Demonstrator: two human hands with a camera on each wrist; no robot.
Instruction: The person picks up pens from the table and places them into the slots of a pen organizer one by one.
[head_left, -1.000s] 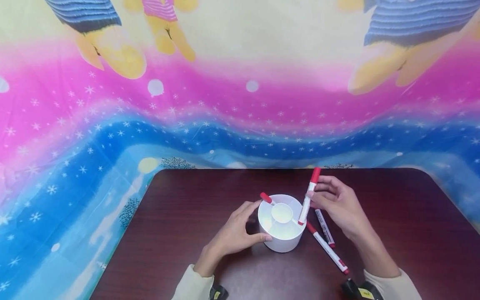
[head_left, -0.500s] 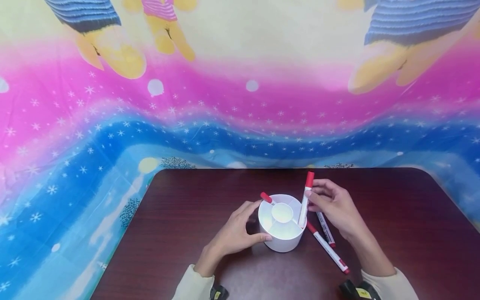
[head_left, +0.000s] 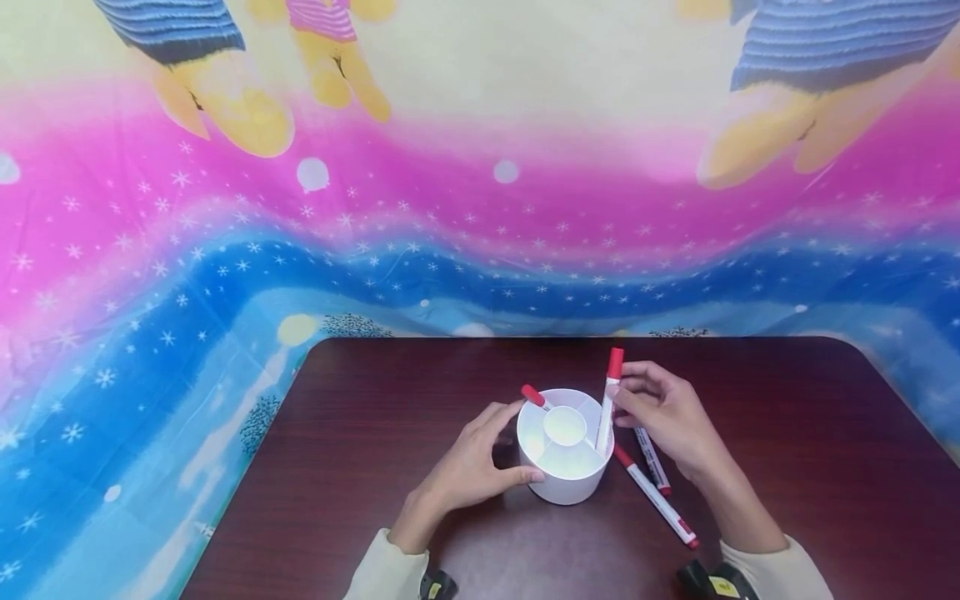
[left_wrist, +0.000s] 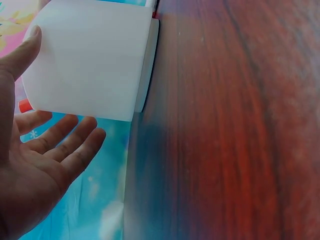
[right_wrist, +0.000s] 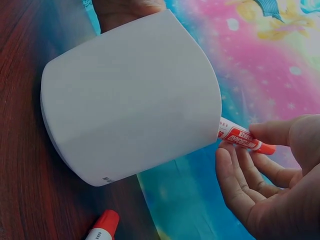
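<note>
A round white pen holder (head_left: 567, 490) with a central cup and divided outer compartments stands on the table. My left hand (head_left: 467, 462) grips it from the left, thumb at the front and fingers around the far side. Between thumb and fingertips my right hand (head_left: 675, 417) pinches a red-capped whiteboard marker (head_left: 605, 412), cap up and slightly tilted. That marker's lower end is inside a right-hand compartment; the holder's wall hides it in the right wrist view. Another marker, its red cap (head_left: 532, 395) showing, leans in a compartment at the back left.
Two more red-and-white markers lie on the dark wooden table to the right of the holder: one nearer the front (head_left: 660, 500), the other (head_left: 651, 462) partly behind the right hand. A printed cloth (head_left: 480, 208) hangs beyond the table's far edge.
My right hand has moved slightly left and down, lowering the marker from the holder's right rim into the compartment. The left hand and the holder have stayed put.
</note>
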